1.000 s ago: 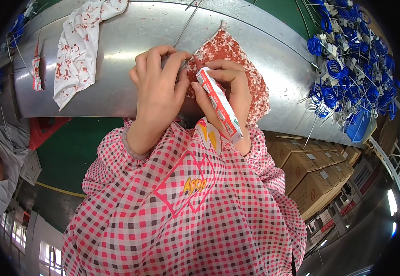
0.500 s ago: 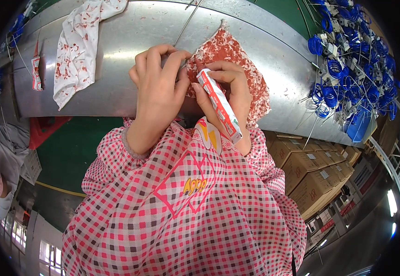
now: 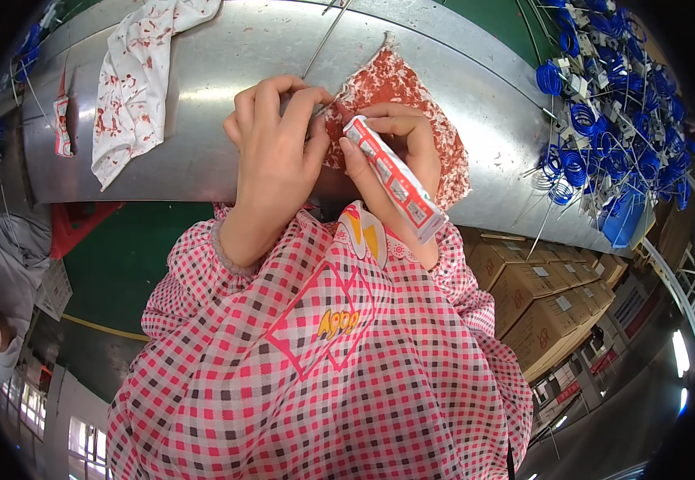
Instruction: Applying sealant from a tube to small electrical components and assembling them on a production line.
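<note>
My right hand (image 3: 407,156) is closed around a white-and-red squeeze tube (image 3: 395,178), whose top end points toward my left fingertips. Its nozzle is mostly hidden by my fingers. My left hand (image 3: 275,152) is pinched just left of it, the fingertips on a thin metal rod (image 3: 322,50) that runs up and away across the metal table (image 3: 219,96). What lies at the pinch itself is too small to make out. Beneath my right hand spreads a red cloth (image 3: 411,84) covered with whitish smears and flakes.
A white cloth with red stains (image 3: 130,104) lies at the left, beside another tube with a red nozzle (image 3: 62,126). Blue coiled wires with small white blocks (image 3: 583,120) are heaped at the right. Cardboard boxes (image 3: 543,312) stand below. Someone's grey sleeve (image 3: 7,240) shows far left.
The tube has turned in my right hand: its lower end has swung to the right and more of its printed face shows. My left hand has barely moved.
</note>
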Demonstrator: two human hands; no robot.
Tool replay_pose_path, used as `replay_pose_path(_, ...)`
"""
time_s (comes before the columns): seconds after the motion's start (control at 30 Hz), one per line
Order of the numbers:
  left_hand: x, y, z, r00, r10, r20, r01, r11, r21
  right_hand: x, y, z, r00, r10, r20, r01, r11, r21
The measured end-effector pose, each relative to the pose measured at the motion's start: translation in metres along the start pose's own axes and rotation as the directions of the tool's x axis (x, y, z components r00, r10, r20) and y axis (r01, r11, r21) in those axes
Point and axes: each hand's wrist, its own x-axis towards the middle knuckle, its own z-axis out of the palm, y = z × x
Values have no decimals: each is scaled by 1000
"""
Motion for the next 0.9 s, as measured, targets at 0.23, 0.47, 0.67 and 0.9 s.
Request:
replay_pose_path(0.23,0,-1,0,1000,17,-18,-17,1000,0,3,-3,-5,996,67,-61,-64,997,50)
replay_pose_path(0.47,0,0,1,1000,18,-15,-18,1000,-3,1,-3,-2,999,34,-31,-34,999,17)
replay_pose_path(0.67,0,-1,2,1000,15,-18,-15,1000,-7,-1,-3,-1,1000,5,12,-5,1000,9)
replay_pose_path(0.9,0,-1,2,1000,22,-20,-22,1000,4,1,-6,-4,998,57,-12,-57,998,7)
